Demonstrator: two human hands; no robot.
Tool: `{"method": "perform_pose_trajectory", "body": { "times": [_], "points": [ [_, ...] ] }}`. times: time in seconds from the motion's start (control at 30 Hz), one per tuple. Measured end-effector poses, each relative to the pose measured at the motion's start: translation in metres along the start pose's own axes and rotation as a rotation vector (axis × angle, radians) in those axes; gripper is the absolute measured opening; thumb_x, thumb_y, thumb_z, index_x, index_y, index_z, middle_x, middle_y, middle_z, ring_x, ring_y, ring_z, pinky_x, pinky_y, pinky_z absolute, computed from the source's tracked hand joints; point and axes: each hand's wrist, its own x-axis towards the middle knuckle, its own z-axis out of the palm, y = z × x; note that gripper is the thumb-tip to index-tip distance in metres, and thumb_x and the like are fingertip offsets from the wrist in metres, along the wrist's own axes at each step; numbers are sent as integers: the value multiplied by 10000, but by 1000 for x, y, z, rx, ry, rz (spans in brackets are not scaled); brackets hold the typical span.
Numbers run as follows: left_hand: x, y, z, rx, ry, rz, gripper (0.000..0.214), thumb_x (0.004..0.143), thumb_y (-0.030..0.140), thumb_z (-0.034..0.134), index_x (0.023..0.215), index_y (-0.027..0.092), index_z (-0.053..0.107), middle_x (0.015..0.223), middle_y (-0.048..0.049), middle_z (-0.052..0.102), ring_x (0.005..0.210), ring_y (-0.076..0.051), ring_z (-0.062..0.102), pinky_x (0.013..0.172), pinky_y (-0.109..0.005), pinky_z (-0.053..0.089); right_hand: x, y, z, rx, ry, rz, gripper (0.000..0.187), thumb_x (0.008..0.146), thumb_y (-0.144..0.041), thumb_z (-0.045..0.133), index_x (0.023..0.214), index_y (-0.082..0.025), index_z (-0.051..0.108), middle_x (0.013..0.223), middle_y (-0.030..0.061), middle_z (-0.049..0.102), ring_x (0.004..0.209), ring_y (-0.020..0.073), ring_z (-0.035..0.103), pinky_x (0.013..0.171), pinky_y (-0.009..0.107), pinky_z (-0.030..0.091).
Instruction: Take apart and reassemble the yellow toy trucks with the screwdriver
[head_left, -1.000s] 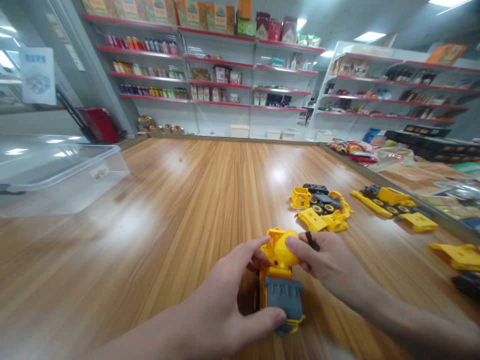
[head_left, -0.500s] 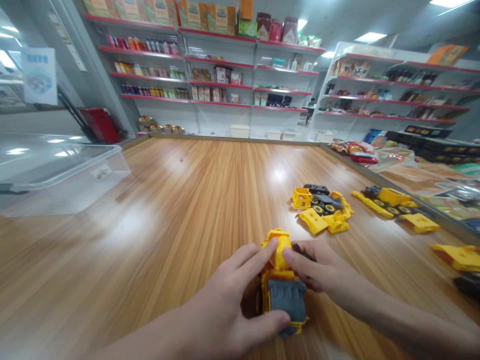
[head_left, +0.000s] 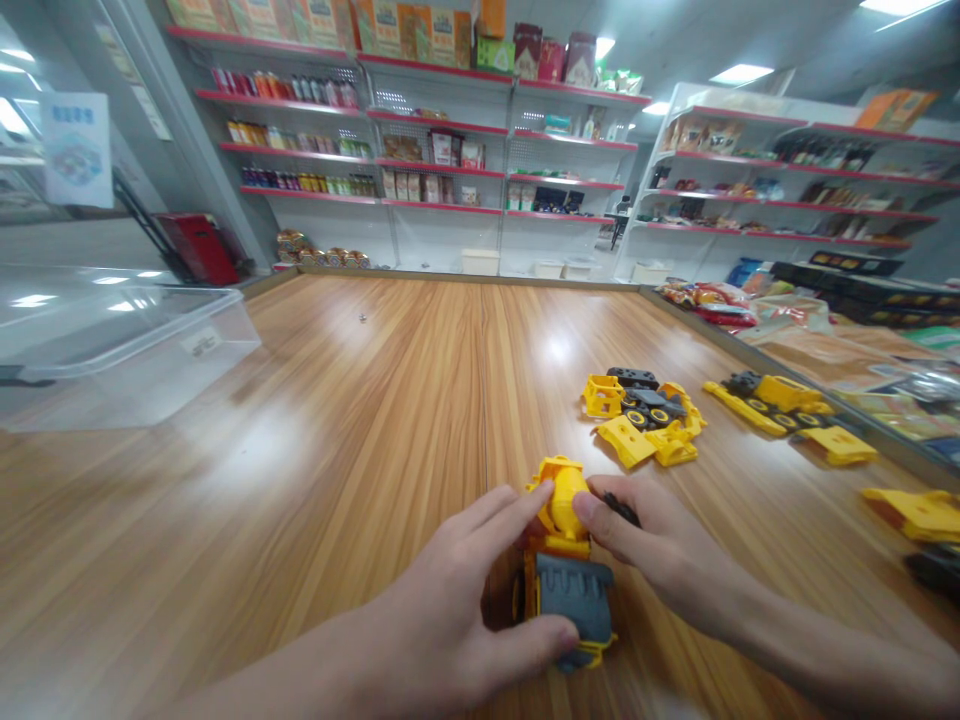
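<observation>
A toy cement mixer truck point(head_left: 576, 600) with a grey cab roof and a yellow drum point(head_left: 568, 503) stands on the wooden table close to me. My left hand point(head_left: 480, 590) wraps its left side, thumb across the grey cab and index finger at the drum. At the drum's right side is my right hand point(head_left: 637, 525), its thumb against the drum and its fingers curled. A small dark piece point(head_left: 621, 508) shows between that thumb and the fingers; its kind is too hidden to tell. The truck's right wheels are out of sight.
Yellow and black toy vehicle parts point(head_left: 630, 440) lie in a cluster beyond my right hand. More parts point(head_left: 795, 400) sit farther right, with a yellow piece point(head_left: 915, 512) at the right edge. A clear plastic bin point(head_left: 150, 370) stands at the left. Stocked shelves line the back.
The drum has shifted slightly to the right. My right hand has moved a little to the right, and more of the drum shows. My left hand stays almost in place.
</observation>
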Motion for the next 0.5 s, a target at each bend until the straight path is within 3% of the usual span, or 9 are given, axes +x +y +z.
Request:
{"method": "perform_pose_trajectory", "body": {
  "times": [0.17, 0.5],
  "points": [
    [-2, 0, -1, 35, -10, -8, 701, 800, 352, 714, 1417, 234, 403, 1148, -74, 572, 1046, -215, 569, 932, -364, 497, -1, 3, -7, -230, -18, -134, 391, 979, -393, 441, 652, -185, 492, 587, -24, 441, 545, 123, 404, 518, 283, 251],
    [0, 7, -2, -52, -57, -7, 607, 814, 258, 675, 1376, 229, 450, 1194, -69, 543, 1096, -208, 545, 986, -350, 480, -4, -1, -3, -277, 39, -122, 381, 902, -463, 584, 651, -198, 472, 548, -54, 428, 492, 96, 379, 464, 248, 271]
  ]
}}
